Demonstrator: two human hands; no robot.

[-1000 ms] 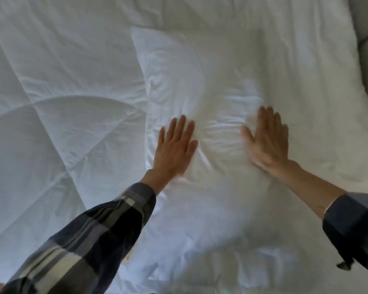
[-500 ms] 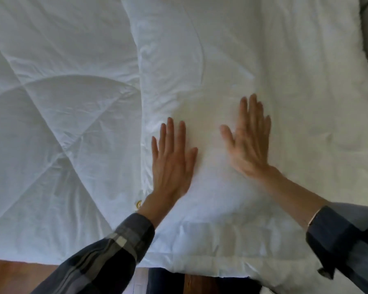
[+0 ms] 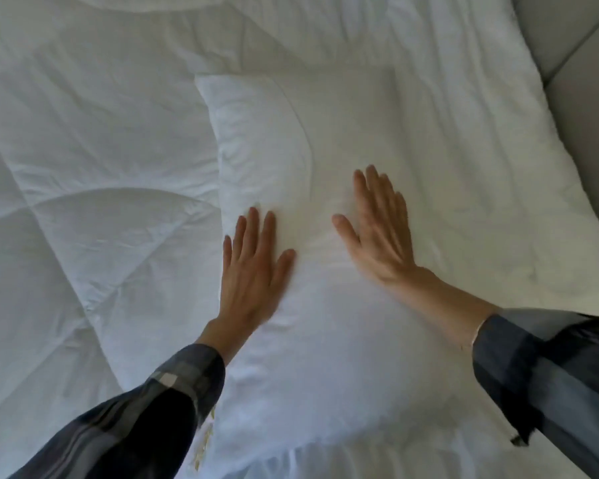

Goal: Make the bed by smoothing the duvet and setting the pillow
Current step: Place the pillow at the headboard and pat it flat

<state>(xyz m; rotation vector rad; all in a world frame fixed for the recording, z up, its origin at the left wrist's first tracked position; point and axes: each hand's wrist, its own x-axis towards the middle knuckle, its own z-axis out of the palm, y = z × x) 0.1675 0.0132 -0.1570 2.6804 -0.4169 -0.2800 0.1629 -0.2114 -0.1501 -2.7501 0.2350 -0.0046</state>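
Where the white duvet (image 3: 83, 140) spreads — a grey headboard (image 3: 581, 98) borders it.

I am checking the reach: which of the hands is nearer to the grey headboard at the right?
The right hand. It presses flat on the middle of the pillow, on the side toward the headboard. The left hand lies flat near the pillow's opposite edge, beside the duvet.

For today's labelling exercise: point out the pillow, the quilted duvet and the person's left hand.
pillow (image 3: 412, 160): head view, bare upper middle of its top face.
quilted duvet (image 3: 94, 140): head view, a stitched panel left of the pillow.
left hand (image 3: 253, 271): head view, back of the hand.
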